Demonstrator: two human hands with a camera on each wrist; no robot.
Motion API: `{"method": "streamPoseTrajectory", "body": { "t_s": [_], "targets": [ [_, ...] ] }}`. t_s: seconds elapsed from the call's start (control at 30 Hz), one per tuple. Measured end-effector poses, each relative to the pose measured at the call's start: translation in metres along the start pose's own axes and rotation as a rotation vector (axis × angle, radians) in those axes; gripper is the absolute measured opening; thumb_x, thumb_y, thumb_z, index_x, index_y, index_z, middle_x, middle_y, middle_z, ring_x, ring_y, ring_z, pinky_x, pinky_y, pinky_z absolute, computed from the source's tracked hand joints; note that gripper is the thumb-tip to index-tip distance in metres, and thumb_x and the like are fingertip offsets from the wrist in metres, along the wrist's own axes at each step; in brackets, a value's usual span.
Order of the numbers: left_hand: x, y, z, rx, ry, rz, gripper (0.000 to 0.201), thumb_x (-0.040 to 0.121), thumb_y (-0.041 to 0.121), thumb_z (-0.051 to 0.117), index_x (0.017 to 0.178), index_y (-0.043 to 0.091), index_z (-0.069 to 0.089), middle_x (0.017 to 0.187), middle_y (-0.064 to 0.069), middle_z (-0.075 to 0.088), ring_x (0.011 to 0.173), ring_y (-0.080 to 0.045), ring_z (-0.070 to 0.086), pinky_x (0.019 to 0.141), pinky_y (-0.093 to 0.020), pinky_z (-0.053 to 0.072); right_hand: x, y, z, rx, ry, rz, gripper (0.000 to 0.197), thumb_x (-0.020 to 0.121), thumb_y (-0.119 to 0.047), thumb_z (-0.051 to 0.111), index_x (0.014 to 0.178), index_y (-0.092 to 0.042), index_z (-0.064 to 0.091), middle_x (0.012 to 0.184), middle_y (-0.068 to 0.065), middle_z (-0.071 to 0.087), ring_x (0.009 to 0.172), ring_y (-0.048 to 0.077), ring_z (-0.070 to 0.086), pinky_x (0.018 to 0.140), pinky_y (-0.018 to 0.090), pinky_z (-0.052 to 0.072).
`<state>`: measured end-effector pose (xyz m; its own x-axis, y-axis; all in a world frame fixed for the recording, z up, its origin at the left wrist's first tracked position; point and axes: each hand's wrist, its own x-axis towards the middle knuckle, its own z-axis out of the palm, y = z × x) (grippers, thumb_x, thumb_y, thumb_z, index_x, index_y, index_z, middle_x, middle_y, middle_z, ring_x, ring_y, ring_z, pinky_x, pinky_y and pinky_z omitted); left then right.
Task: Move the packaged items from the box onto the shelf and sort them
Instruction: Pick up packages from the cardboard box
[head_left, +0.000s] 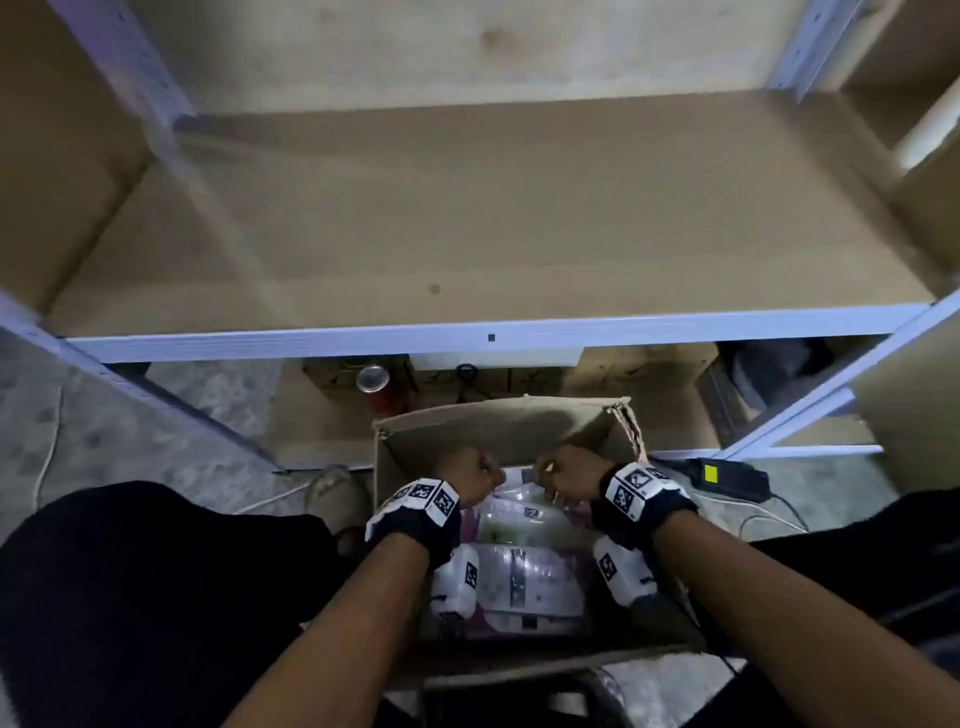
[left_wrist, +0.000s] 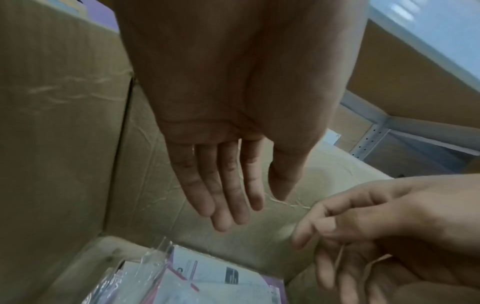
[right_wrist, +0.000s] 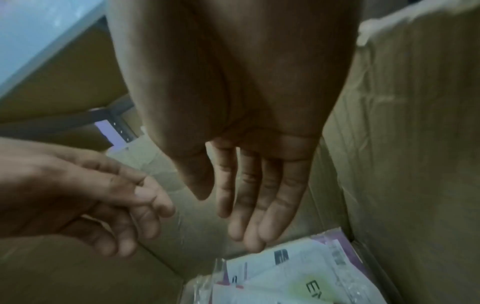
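Observation:
An open cardboard box (head_left: 498, 426) stands on the floor in front of me, below the shelf. Several plastic-wrapped packaged items (head_left: 524, 574) lie flat inside it, white and pink with printed labels (left_wrist: 207, 277) (right_wrist: 298, 281). My left hand (head_left: 467, 478) and right hand (head_left: 566, 475) reach down into the box's far end, side by side. In the left wrist view the left hand (left_wrist: 246, 205) hangs with straight fingers above the packs, holding nothing. In the right wrist view the right hand (right_wrist: 233, 216) does the same, its fingertips (right_wrist: 253, 244) just above a pack. The wooden shelf board (head_left: 467, 234) is bare.
The shelf's white metal front rail (head_left: 363, 343) runs across just beyond the box, with slanted uprights on both sides. Under the shelf stand a red can (head_left: 376, 387) and more cardboard. A black power adapter (head_left: 727, 475) and cables lie on the floor to the right.

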<state>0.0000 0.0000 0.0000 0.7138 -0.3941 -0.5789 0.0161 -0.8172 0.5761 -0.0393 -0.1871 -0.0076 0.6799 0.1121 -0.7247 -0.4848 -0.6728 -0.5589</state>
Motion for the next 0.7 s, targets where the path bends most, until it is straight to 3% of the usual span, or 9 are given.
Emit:
{"method": "streamPoseTrajectory", "body": {
  "t_s": [0.07,0.17,0.2,0.27,0.33,0.43,0.6,0.7],
  "targets": [
    [0.008,-0.004,0.003,-0.01,-0.006,-0.038,0.025,0.09,0.026,0.06,0.093,0.007,0.076,0.096,-0.012,0.075,0.089,-0.025,0.069,0.079,-0.027,0.052,0.014,0.002,0.006,-0.055,-0.009,0.026,0.033,0.098,-0.023,0.047,0.108,0.0,0.067,0.087,0.012,0.07,0.071,0.024,0.063,0.065,0.033,0.05],
    [0.016,-0.013,0.012,-0.016,-0.031,-0.075,0.027,0.089,0.025,0.058,0.087,0.002,0.073,0.093,-0.016,0.074,0.09,-0.027,0.07,0.076,-0.031,0.053,0.032,0.012,0.024,-0.23,-0.06,0.03,0.026,0.094,-0.017,0.051,0.104,-0.006,0.072,0.101,0.015,0.074,0.071,0.022,0.064,0.06,0.026,0.05],
    [0.018,-0.016,0.014,-0.026,-0.037,-0.084,0.025,0.089,0.025,0.059,0.089,0.005,0.074,0.096,-0.013,0.075,0.093,-0.027,0.069,0.078,-0.03,0.053,0.038,0.016,0.032,-0.305,-0.063,0.038,0.027,0.094,-0.016,0.051,0.108,-0.006,0.072,0.109,0.016,0.072,0.076,0.022,0.064,0.062,0.025,0.05],
    [0.021,-0.021,0.016,-0.017,-0.027,-0.093,0.022,0.089,0.026,0.06,0.096,0.01,0.074,0.104,-0.008,0.074,0.099,-0.024,0.068,0.083,-0.029,0.053,0.05,0.025,0.045,-0.392,-0.07,0.042,0.031,0.095,-0.018,0.052,0.119,-0.008,0.069,0.125,0.015,0.066,0.101,0.027,0.065,0.082,0.028,0.051],
    [0.024,-0.028,0.02,0.005,-0.014,-0.086,0.022,0.09,0.024,0.059,0.098,0.008,0.072,0.108,-0.008,0.073,0.103,-0.024,0.066,0.078,-0.025,0.049,0.059,0.037,0.058,-0.407,-0.077,0.054,0.033,0.094,-0.017,0.054,0.123,-0.007,0.067,0.131,0.014,0.063,0.117,0.03,0.06,0.097,0.031,0.048],
    [0.027,-0.032,0.024,-0.008,-0.002,-0.084,0.016,0.091,0.024,0.061,0.096,0.013,0.071,0.109,-0.005,0.072,0.104,-0.021,0.065,0.072,-0.019,0.039,0.065,0.049,0.073,-0.448,-0.081,0.073,0.037,0.093,-0.02,0.055,0.126,-0.005,0.063,0.134,0.016,0.06,0.12,0.033,0.058,0.099,0.036,0.049],
    [0.028,-0.031,0.019,-0.056,0.044,-0.07,0.01,0.089,0.023,0.061,0.086,0.023,0.071,0.104,-0.002,0.074,0.098,-0.019,0.067,0.074,-0.019,0.041,0.067,0.064,0.09,-0.497,-0.093,0.028,0.038,0.089,-0.019,0.062,0.125,-0.008,0.063,0.131,0.017,0.061,0.119,0.033,0.059,0.098,0.039,0.05],
    [0.025,-0.033,0.017,-0.049,0.065,-0.065,0.016,0.091,0.024,0.059,0.091,0.02,0.074,0.102,-0.003,0.075,0.095,-0.021,0.067,0.073,-0.021,0.043,0.067,0.068,0.099,-0.506,-0.097,-0.019,0.042,0.089,-0.017,0.064,0.128,-0.006,0.058,0.133,0.017,0.058,0.122,0.034,0.055,0.1,0.04,0.048]
  ]
}}
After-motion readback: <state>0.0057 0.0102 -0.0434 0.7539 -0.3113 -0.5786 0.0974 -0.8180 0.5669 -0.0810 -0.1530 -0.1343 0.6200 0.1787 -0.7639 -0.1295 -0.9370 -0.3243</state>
